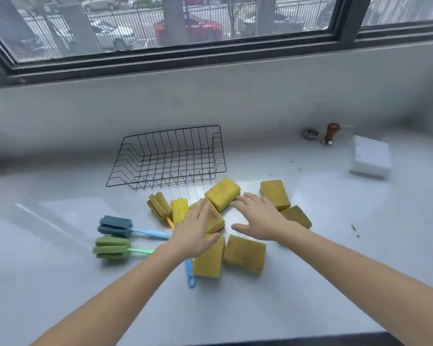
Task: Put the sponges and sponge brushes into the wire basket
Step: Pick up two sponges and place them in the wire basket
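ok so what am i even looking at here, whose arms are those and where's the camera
There is no machine here: the arms belong to a person wearing a camera on their head, so this single picture looks forward and down at their own bare hands. The left hand lies flat on a yellow sponge; the right hand is open over the pile, gripping nothing. On the grey counter lie more yellow sponges and sponge brushes, including a blue one and a green one. Behind them sits the wire basket, with nothing in it. A window is beyond.
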A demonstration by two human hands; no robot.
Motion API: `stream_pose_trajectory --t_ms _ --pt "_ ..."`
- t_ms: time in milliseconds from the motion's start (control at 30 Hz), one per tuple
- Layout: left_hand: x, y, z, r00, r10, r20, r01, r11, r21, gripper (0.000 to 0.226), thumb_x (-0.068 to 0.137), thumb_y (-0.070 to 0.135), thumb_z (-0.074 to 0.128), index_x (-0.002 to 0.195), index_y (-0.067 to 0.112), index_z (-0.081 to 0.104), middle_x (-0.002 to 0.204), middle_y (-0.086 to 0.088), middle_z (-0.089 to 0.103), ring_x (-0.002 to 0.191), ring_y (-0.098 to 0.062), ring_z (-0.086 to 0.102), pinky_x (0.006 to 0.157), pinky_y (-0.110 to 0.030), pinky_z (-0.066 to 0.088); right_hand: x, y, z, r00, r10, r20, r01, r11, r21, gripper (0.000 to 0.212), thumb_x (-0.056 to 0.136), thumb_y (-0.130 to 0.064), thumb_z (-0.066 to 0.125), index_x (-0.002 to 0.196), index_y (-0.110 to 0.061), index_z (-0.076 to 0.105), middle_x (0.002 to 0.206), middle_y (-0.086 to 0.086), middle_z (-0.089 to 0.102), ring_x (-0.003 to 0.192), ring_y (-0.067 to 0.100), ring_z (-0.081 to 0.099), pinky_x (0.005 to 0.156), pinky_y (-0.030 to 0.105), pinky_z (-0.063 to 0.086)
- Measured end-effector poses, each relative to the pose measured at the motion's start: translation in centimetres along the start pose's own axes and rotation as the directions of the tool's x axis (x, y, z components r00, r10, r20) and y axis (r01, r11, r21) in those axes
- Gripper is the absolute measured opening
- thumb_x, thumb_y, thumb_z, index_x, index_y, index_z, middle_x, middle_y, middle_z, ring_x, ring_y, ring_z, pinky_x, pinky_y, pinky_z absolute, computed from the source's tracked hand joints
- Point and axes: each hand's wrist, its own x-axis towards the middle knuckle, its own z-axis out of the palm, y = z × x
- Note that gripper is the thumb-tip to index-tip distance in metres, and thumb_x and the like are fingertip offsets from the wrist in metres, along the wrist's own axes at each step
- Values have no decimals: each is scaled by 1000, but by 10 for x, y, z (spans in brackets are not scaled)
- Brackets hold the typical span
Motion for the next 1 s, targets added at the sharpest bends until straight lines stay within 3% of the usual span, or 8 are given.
stream_pose_trajectory --t_ms 100,233,367,467,600,800,900,1000 --pt "-2 -1 21 991 -98 92 103 993 -51 86 88 45 52 148 16 -1 159 -3 -3 143 -28 13 114 -43 25 -3 -2 20 987 57 147 -58 998 1 76 81 -56 57 141 -19 30 157 7 18 145 25 10 113 51 23" --pt "-12 -3 59 966 -121 227 121 993 12 89 86 47 53 148 16 -2 158 -1 -12 142 -29 16 110 -43 31 -12 -4 50 959 101 264 -99 995 -19 93 69 -56 69 143 -22 24 155 8 16 143 28 11 113 52 21" --pt "-18 -3 80 981 -125 147 131 991 -36 89 82 53 54 147 20 3 157 5 -18 136 -26 28 102 -42 38 -18 -1 65 942 123 313 -129 992 -2 91 66 -50 73 139 -22 27 138 7 34 130 28 30 98 44 39" --pt "-18 -3 80 988 -129 79 137 986 -98 86 79 52 58 145 22 11 157 6 -14 133 -26 32 101 -41 39 -18 5 66 924 157 349 -178 983 31 85 66 -51 73 134 -22 31 127 6 42 122 26 37 86 39 42" --pt "-18 -5 82 989 -144 32 148 976 -158 84 75 54 62 140 23 20 157 5 -11 136 -24 30 100 -39 42 -15 10 65 936 168 309 -195 979 56 85 65 -48 73 134 -25 28 124 4 43 119 25 39 86 39 46" --pt "-19 6 89 972 -222 -72 193 938 -287 68 64 56 70 116 26 38 155 6 -6 138 -14 26 91 -34 45 -13 5 71 979 48 197 -43 999 -29 88 67 -38 65 140 -31 18 126 3 41 118 26 37 90 39 38" --pt "-20 9 88 952 -255 -168 168 897 -408 55 62 49 70 102 28 37 152 6 6 138 -13 24 90 -34 46 -11 2 73 996 13 86 -15 1000 26 74 66 -42 62 132 -33 32 124 -2 45 115 24 39 92 38 35" --pt "-20 11 81 897 -264 -354 18 822 -569 47 61 41 68 90 35 32 133 10 24 127 -1 31 87 -26 41 -13 5 66 993 51 -107 -37 992 124 53 64 -44 60 114 -36 44 116 -13 50 110 20 41 86 33 35"
